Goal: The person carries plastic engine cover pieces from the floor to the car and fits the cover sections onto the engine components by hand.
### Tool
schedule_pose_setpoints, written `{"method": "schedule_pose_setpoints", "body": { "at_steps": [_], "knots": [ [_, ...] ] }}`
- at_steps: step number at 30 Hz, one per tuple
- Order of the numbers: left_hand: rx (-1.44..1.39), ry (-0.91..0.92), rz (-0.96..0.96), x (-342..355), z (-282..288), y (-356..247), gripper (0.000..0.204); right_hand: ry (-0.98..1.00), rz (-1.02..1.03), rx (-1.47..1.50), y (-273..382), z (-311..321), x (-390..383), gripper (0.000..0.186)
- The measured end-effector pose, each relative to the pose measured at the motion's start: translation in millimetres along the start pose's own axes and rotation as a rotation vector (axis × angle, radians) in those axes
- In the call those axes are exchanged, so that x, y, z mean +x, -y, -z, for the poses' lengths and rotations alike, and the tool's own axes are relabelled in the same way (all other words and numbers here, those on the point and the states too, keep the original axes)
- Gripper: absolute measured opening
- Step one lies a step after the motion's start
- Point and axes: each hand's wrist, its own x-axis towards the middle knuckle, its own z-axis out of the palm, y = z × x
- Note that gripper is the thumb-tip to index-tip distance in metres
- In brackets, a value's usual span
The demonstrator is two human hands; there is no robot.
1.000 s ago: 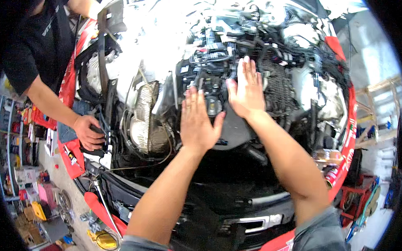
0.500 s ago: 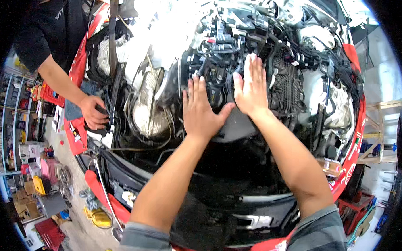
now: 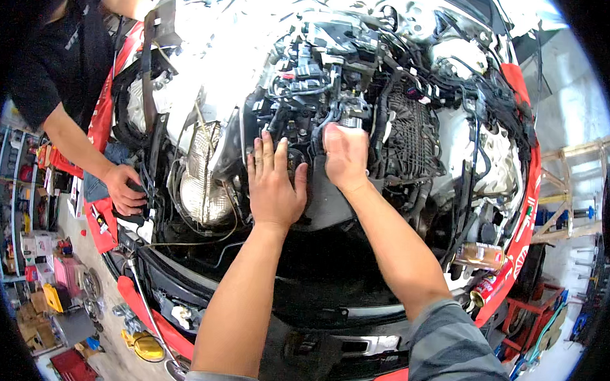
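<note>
In front of me is a car engine (image 3: 302,89) with black hoses, wiring and metal parts exposed. My left hand (image 3: 276,183) lies flat on the dark front part of the engine, fingers spread and pointing away from me. To its right, my right hand (image 3: 345,155) is closed into a fist, its curled fingers turned under and partly hidden. No object shows in it. The fist is over a dark grey smooth cover (image 3: 326,203); whether it touches is unclear. Beyond the fist is a metal fitting (image 3: 353,111), and to the right a black ribbed manifold (image 3: 412,137).
A co-worker's hand (image 3: 125,191) rests on the left edge of the bay. Red fender covers (image 3: 523,198) line the sides. Two cans, one brown (image 3: 481,256) and one red (image 3: 493,284), lie at the right front. A silver heat shield (image 3: 204,187) is left of the engine.
My right hand has gone from flat with fingers stretched to a closed fist. My left hand stays flat. The whole view has shifted, so the engine sits further left.
</note>
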Motion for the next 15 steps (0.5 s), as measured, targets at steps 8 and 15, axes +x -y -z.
{"method": "schedule_pose_setpoints", "body": {
  "at_steps": [8,15],
  "knots": [
    [0.035,-0.031,0.02,-8,14,26,0.05,-0.197,-0.245,0.969,71,30,39,0.052],
    [-0.009,-0.01,0.011,4,2,-2,0.05,-0.215,-0.188,0.214,-1,10,-32,0.05]
  ]
}}
